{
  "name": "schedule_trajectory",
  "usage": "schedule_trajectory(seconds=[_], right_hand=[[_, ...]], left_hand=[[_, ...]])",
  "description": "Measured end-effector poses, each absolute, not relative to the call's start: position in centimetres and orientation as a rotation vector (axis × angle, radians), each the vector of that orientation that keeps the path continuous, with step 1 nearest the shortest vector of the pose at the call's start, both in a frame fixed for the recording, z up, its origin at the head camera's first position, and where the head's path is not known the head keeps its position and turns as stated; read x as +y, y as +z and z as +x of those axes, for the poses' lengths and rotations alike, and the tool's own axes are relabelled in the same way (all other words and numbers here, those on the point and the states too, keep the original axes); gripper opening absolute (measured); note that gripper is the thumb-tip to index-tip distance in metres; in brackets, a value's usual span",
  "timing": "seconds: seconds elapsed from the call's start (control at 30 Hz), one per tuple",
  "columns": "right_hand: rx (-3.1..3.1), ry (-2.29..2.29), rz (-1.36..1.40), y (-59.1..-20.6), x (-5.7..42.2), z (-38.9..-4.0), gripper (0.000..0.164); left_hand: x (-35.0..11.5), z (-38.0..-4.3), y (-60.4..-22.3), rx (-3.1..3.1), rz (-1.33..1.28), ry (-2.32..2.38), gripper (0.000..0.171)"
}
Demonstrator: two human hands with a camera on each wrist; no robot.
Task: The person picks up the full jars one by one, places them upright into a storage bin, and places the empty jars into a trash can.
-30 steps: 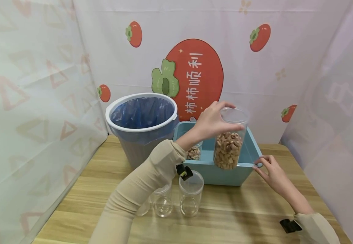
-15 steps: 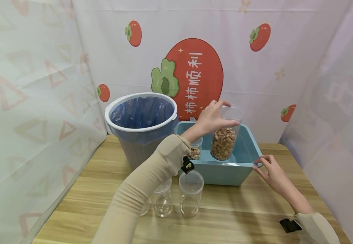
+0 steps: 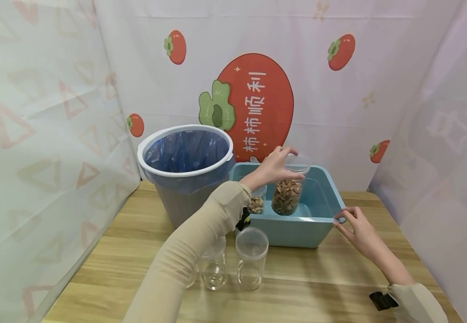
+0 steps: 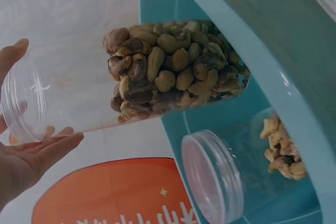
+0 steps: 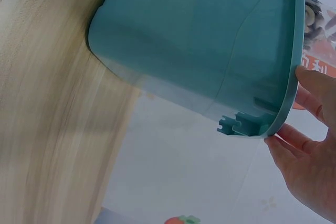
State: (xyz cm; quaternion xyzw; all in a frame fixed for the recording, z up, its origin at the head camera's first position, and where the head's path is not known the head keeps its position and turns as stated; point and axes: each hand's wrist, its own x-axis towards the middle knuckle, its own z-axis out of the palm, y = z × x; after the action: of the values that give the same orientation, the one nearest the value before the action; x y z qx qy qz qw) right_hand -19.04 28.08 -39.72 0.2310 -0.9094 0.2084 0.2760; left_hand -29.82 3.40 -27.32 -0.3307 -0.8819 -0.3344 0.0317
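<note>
My left hand (image 3: 272,169) grips a clear lidded jar (image 3: 286,198) by its top, fingers and thumb around the lid. Cashew nuts (image 4: 173,69) fill its lower part. The jar is tilted, its lower end inside the blue plastic bin (image 3: 294,232); whether it touches the floor there, I cannot tell. A second jar (image 4: 212,177) with fewer nuts stands in the bin's left part, partly behind my left arm in the head view. At the bin's front right corner my right hand (image 3: 361,233) pinches the rim, with thumb and fingers on it in the right wrist view (image 5: 310,166).
A grey trash can (image 3: 176,197) with a blue liner stands left of the bin. In front, clear lidded jars without nuts, such as the nearest right one (image 3: 251,260), stand on the wooden table (image 3: 298,287). A printed curtain (image 3: 314,98) closes the back.
My left hand has carried the nut jar leftward, and its lower end has passed from in front of the bin's front rim to inside the bin. My right hand has stayed on the corner.
</note>
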Motion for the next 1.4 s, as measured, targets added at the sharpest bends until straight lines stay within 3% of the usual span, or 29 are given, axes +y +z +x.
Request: schedule_trajectory(seconds=[0.6,1.4], right_hand=[[-2.460,0.565,0.610,-39.8,27.9,-18.9,0.021],[-2.448,0.538,0.611,-39.7,27.9,-18.8,0.025]], left_hand=[[2.8,-31.7,-31.3,-2.904,-1.240,-0.957,0.058],[3.2,-32.2,-33.0,-3.181,-1.357,-0.751,0.057]])
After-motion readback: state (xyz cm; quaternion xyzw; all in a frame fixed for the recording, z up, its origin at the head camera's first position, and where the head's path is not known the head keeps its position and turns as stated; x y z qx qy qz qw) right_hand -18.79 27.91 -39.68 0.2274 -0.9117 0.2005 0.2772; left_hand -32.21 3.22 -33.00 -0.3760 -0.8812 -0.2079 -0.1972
